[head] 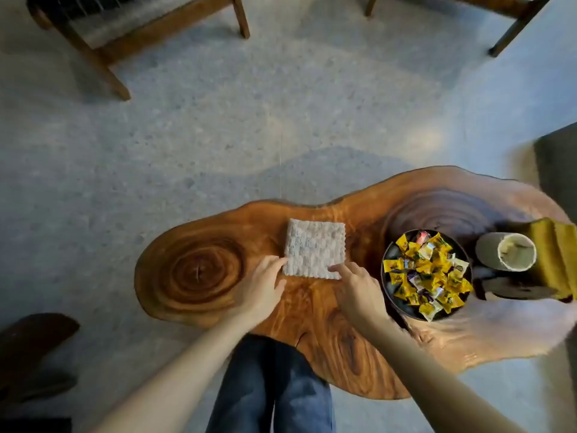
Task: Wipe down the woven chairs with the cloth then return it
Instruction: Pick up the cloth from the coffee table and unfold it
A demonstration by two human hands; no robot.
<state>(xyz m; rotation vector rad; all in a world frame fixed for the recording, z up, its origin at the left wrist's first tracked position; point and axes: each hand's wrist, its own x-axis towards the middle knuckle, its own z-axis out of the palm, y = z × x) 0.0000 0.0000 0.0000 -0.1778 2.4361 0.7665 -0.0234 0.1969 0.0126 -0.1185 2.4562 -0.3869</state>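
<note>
Both hands at the folded cloth, nothing gripped yet.

I see the cloth (313, 249) lying flat near the tabletop's far edge, about mid-length of the wooden table (193, 276). My left hand (261, 284) is open, fingertips touching the cloth's near-left corner; my right hand (356, 284) is open too, one finger on the near-right corner. I judge a one-corner lift could unfold the cloth, and a wide right sweep could knock the candy bowl (387, 295) just beside it. The woven chairs (103, 39) stand well apart.
</note>
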